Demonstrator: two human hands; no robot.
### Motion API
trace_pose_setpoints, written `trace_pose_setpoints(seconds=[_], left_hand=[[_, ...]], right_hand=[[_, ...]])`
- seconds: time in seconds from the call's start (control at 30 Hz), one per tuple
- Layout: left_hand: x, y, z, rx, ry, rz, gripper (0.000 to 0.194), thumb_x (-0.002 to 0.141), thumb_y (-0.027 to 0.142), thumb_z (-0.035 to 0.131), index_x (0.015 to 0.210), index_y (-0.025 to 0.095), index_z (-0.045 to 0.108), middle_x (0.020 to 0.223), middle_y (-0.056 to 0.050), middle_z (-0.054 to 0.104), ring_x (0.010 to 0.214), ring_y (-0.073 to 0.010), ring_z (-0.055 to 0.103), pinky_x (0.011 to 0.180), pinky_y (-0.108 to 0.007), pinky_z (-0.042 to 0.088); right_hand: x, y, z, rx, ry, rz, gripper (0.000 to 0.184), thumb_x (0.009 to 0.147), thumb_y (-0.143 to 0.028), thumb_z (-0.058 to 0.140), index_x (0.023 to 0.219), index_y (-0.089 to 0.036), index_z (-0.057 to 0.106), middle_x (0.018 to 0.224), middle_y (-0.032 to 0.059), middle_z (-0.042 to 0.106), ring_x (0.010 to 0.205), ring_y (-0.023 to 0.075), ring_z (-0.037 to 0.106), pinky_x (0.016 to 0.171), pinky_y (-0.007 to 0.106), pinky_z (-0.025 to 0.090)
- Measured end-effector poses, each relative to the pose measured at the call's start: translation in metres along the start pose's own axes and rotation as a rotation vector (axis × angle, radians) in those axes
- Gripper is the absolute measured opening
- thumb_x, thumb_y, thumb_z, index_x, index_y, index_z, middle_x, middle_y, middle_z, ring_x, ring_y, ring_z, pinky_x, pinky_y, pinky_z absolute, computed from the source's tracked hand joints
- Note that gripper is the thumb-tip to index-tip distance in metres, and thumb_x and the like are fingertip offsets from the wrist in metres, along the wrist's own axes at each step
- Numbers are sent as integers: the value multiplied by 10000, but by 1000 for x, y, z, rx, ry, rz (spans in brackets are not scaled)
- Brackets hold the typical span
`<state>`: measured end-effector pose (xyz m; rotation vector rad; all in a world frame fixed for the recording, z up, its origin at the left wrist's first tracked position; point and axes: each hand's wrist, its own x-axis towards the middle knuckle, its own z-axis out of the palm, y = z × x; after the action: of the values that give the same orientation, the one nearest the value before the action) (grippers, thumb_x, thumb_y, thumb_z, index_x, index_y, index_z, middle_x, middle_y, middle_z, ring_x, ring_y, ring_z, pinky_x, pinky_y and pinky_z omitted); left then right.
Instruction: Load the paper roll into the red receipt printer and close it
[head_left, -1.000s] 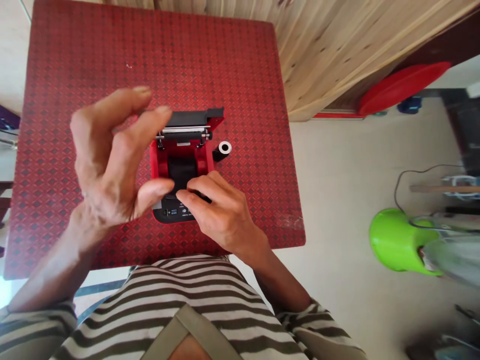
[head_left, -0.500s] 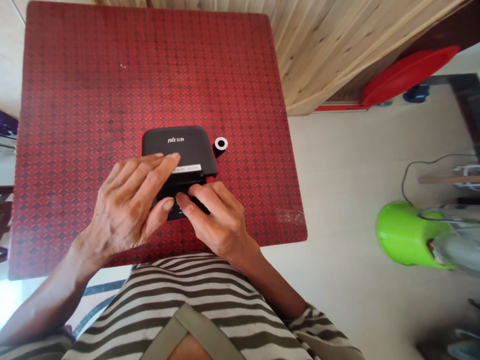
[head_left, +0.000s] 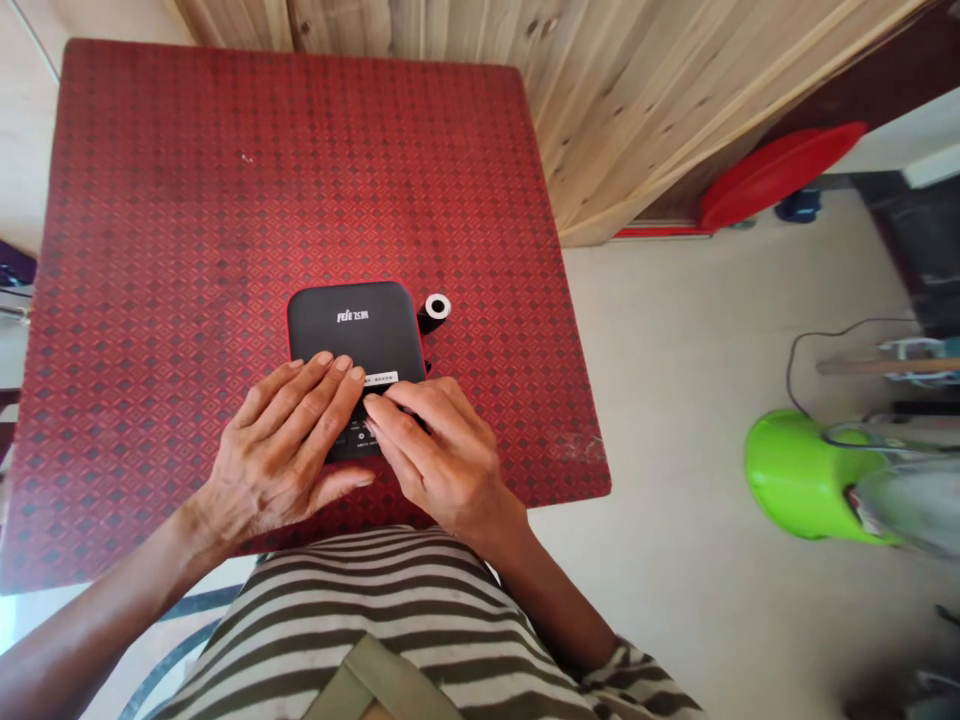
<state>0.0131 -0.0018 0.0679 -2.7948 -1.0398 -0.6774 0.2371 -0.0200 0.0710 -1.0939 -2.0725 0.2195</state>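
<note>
A flat black device [head_left: 352,325] with rounded corners, a red rim and pale lettering lies on the table close to my body. Its near part is a black panel with small printed symbols, and a white label strip [head_left: 381,379] runs across above it. My left hand [head_left: 281,440] rests on the left side of the device, its fingers stretched out flat and the thumb apart. Over the right side of the panel, my right hand [head_left: 439,450] has its fingers curled and pressed together at the seam near the label. What they pinch, if anything, is hidden.
A small black roll [head_left: 436,311] with a white end stands on the red patterned table [head_left: 262,200], right of the device. Wood panelling [head_left: 465,30] borders the table's far side. On the floor to the right is a bright green plastic stool or tub [head_left: 787,475].
The device's raised upper part has come down flat against the near panel. My left hand has slid right, with its fingers beside the label; my right hand has stayed at the seam.
</note>
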Motion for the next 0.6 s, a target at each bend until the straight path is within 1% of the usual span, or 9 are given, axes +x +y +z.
trace_pose_setpoints(seconds=[0.13, 0.17, 0.23, 0.3, 0.33, 0.4, 0.5, 0.53, 0.6], left_hand=[[-8, 1, 4, -150, 46, -53, 793, 1067, 616, 494, 1686, 150, 327, 1481, -177, 677, 1413, -328, 638, 1197, -477, 509], [-12, 3, 5, -190, 82, -69, 767, 1072, 597, 492, 1675, 145, 350, 1470, -186, 681, 1412, -330, 638, 1192, -491, 516], [-22, 8, 7, -222, 215, -137, 688, 1069, 546, 513, 1629, 154, 437, 1422, -183, 705, 1366, -328, 664, 1160, -514, 542], [-36, 12, 11, -201, 365, -252, 590, 1046, 497, 545, 1567, 220, 528, 1336, -140, 744, 1272, -310, 710, 1095, -516, 575], [-43, 14, 14, -184, 395, -312, 558, 1034, 487, 556, 1545, 265, 549, 1295, -111, 756, 1232, -297, 726, 1063, -509, 585], [-56, 16, 19, -155, 398, -384, 542, 1010, 481, 583, 1529, 328, 554, 1224, -71, 768, 1176, -281, 744, 1005, -493, 597], [-67, 15, 25, -107, 390, -330, 560, 990, 489, 618, 1519, 317, 556, 1154, -69, 784, 1126, -282, 758, 937, -476, 600], [-69, 14, 26, -89, 387, -287, 552, 991, 477, 620, 1509, 294, 566, 1143, -77, 791, 1119, -283, 759, 926, -470, 597], [-70, 11, 27, -71, 357, -207, 533, 995, 430, 614, 1494, 245, 580, 1152, -98, 798, 1134, -286, 755, 938, -463, 587]], right_hand=[[-4, 10, -7, 34, 111, 42, 287, 1000, -113, 688, 1275, -196, 702, 1094, 107, 782, 939, 208, 708, 840, 383, 618], [-6, 14, -9, 24, 133, 72, 283, 997, -113, 694, 1266, -201, 710, 1086, 105, 780, 936, 208, 715, 831, 381, 619], [-13, 23, -12, -2, 167, 142, 246, 1002, -119, 688, 1220, -223, 735, 1054, 88, 778, 917, 203, 725, 806, 369, 616], [-23, 32, -11, -8, 180, 213, 182, 1018, -141, 664, 1140, -238, 759, 996, 64, 777, 891, 198, 732, 783, 359, 609], [-29, 36, -8, 5, 185, 255, 152, 1027, -158, 651, 1092, -235, 765, 963, 56, 774, 865, 193, 729, 760, 348, 601], [-41, 45, 0, 67, 189, 376, 152, 1050, -208, 619, 991, -221, 759, 900, 42, 759, 793, 178, 709, 706, 325, 571], [-55, 54, 16, 182, 172, 591, 289, 1082, -296, 570, 836, -213, 697, 782, 9, 683, 686, 155, 636, 648, 301, 504], [-57, 56, 20, 210, 163, 636, 325, 1086, -316, 562, 797, -214, 669, 743, -4, 645, 661, 149, 605, 641, 299, 480], [-59, 59, 26, 239, 144, 665, 369, 1085, -344, 564, 744, -216, 621, 689, -23, 580, 627, 139, 541, 627, 296, 429]])
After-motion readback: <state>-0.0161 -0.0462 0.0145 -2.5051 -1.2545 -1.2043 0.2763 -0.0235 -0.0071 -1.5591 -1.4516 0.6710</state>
